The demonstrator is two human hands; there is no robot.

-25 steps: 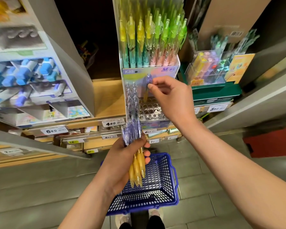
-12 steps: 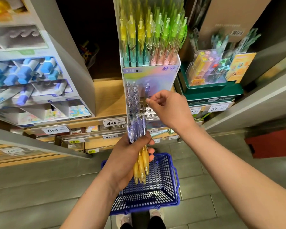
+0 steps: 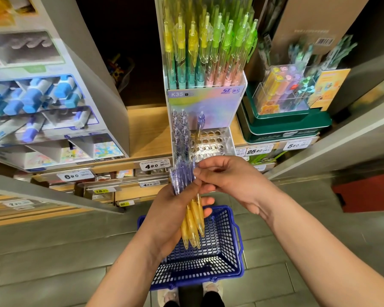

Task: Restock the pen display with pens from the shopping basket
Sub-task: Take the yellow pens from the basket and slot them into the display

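My left hand (image 3: 171, 209) grips the bundle of purple-and-yellow pens (image 3: 192, 209) just below the pen display (image 3: 227, 138). The blue basket (image 3: 238, 251) is lower still. Fingers (image 3: 205, 173) of my right hand (image 3: 228, 180) pinch one purple top. Risk: pulling it loosens the bundle and pens drop, perhaps missing the basket.

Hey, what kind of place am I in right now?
Most likely a stationery aisle in a shop. Shelf-edge price tags sit under the stock, a tiered pen display stands on the shelf, and a blue shopping basket sits on the floor below the pens in the left hand.
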